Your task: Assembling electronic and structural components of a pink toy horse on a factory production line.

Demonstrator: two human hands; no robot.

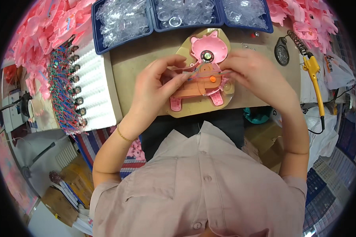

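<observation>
A pink animal-shaped plastic toy shell lies open in a tan fixture on the bench. In its head sits a small round speaker, and an orange block lies across its body. Thin coloured wires stretch over the shell between my two hands. Thumb and fingers of my left hand pinch them at the shell's left side. From the right, my right hand closes its fingertips on the wires' other end. The exact ends are partly hidden by my fingers.
Blue bins of clear plastic parts line the back. Pink shells pile up at both far corners. On the left, a white foam tray carries speakers with wires. A yellow-handled soldering iron rests in a coil holder at right.
</observation>
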